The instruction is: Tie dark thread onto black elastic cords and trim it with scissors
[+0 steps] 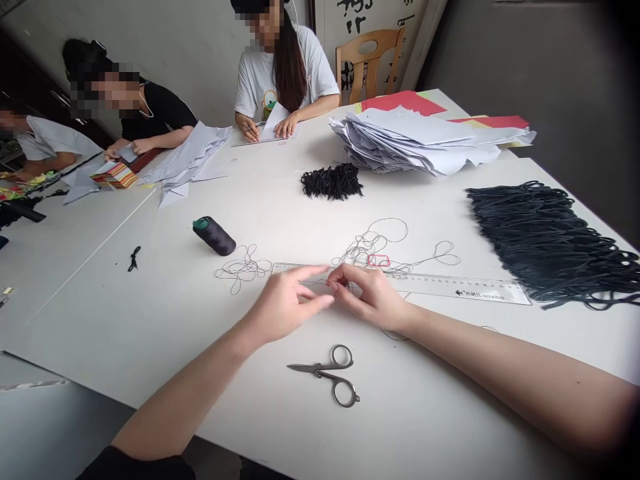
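My left hand [283, 303] is over the near edge of a clear ruler [465, 288], its fingers apart and nothing seen between them. Close to its fingertips, my right hand [373, 297] has thumb and forefinger pinched together on thin black thread. Loose loops of thread [357, 250] lie behind the right hand, and another tangle [243, 268] lies left of the ruler. A dark thread spool [214, 235] with a green end rests on its side. Small metal scissors [323, 373] lie nearer me with their handles spread.
A black cord bundle [333, 182] lies beyond the ruler; a larger dark cord pile [545, 240] is at right. Stacked white papers [410, 140] stand behind. A small black knot [134, 259] lies left. Several people sit across the white table [150, 320].
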